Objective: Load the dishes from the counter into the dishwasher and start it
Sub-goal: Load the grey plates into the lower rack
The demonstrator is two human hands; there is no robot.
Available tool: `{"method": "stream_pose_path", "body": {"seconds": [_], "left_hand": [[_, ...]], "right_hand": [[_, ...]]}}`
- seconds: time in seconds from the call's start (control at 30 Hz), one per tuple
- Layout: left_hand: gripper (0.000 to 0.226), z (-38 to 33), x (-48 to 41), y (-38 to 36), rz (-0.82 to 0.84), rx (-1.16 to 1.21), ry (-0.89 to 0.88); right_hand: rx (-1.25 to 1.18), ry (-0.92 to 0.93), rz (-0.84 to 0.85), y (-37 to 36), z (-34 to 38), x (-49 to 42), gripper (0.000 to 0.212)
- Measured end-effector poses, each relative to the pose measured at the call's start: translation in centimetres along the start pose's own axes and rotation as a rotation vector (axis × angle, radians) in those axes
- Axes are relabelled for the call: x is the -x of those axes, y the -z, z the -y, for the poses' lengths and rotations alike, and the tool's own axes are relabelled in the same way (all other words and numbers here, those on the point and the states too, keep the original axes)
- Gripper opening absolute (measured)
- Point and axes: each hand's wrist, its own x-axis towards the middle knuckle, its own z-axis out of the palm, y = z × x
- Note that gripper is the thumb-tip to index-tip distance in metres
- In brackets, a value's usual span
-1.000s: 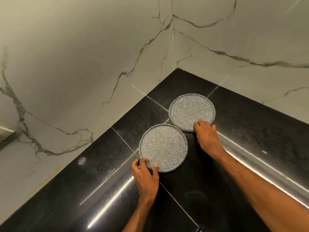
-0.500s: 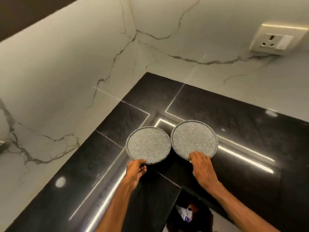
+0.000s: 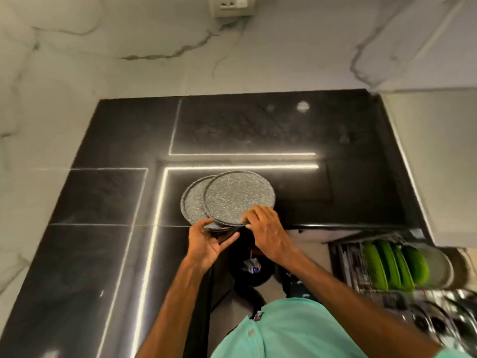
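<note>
Two round speckled grey plates overlap at the front edge of the black counter (image 3: 258,130). The upper plate (image 3: 238,196) lies partly over the lower plate (image 3: 193,200). My left hand (image 3: 206,244) grips the near rims from below and the left. My right hand (image 3: 268,228) presses its fingers on the upper plate's near rim. The dishwasher rack (image 3: 353,264) stands pulled out at the lower right, holding green plates (image 3: 392,264) and a grey dish (image 3: 438,264) on edge.
White marble walls surround the counter, with a wall socket (image 3: 232,5) at the top. A pale cabinet side (image 3: 438,156) stands to the right of the counter. My teal shirt (image 3: 296,329) fills the bottom, and blurred metal items lie in the rack's near part (image 3: 438,321).
The two plates lay side by side; now the right one has slid over the left and both sit at the counter's front edge. My view has swung right, showing the dishwasher rack.
</note>
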Motion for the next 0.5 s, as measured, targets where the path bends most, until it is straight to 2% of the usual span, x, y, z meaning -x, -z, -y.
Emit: {"method": "stream_pose_path", "body": {"seconds": [0.07,0.17,0.23,0.3,0.37,0.43,0.47,0.5], "left_hand": [[0.039,1.4,-0.4,-1.0,-0.04,-0.139,-0.014],[0.028,4.0,-0.7,-3.6,-0.187,-0.286,-0.126],[0.026,5.7,-0.5,-5.1,-0.207,-0.321,-0.155],[0.026,7.6,-0.3,-6.5,-0.202,-0.338,-0.162],[0.022,9.3,0.4,-7.6,-0.168,-0.378,-0.163],[0.025,12.4,1.2,-9.4,-0.11,-0.477,-0.165],[0.025,13.7,1.7,-10.0,-0.073,-0.526,-0.174],[0.022,14.9,2.3,-10.7,-0.032,-0.581,-0.193]], "right_hand": [[0.004,-0.024,-0.015,0.9,-1.1,1.7,0.025],[-0.052,-0.051,-0.042,2.8,-3.0,4.0,0.021],[-0.161,-0.181,-0.099,4.0,-4.6,5.8,0.02],[-0.298,-0.41,-0.167,5.5,-6.6,8.1,0.042],[-0.547,-0.682,-0.224,6.5,-8.8,10.3,0.073],[-0.912,-0.899,-0.227,8.3,-11.9,13.2,0.088],[-1.08,-0.948,-0.225,9.0,-13.2,14.3,0.084],[-1.193,-0.974,-0.233,9.7,-14.4,15.5,0.071]]}}
